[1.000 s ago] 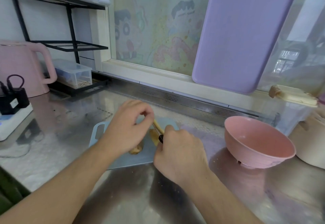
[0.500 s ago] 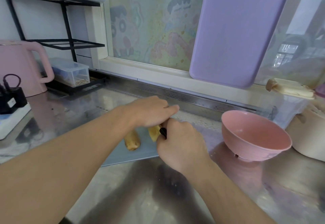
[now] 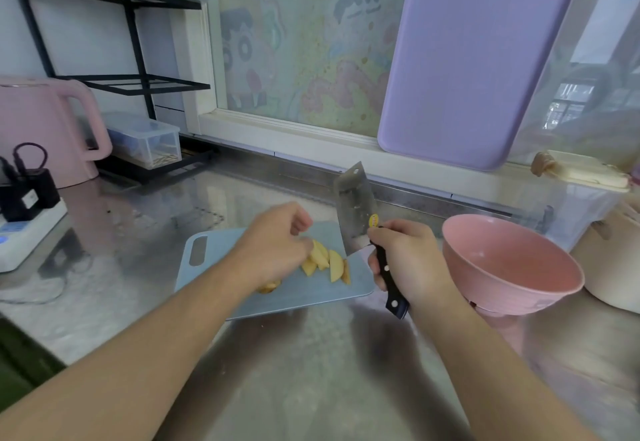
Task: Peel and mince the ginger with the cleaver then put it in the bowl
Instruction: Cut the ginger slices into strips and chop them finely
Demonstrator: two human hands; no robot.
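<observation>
Your right hand grips the cleaver by its black handle, blade tipped up and clear of the board, likely so the pile can be regrouped. Your left hand, fingers loosely curled, touches the ginger slices lying between both hands on the blue cutting board. Just right of the cleaver hand sits the pink bowl on the tabletop; nothing blocks that route. A pink kettle stands far left.

I see my right hand gripping the cleaver raised over the blue board, my left hand touching pale ginger slices, the pink bowl nearby on the bench.
</observation>
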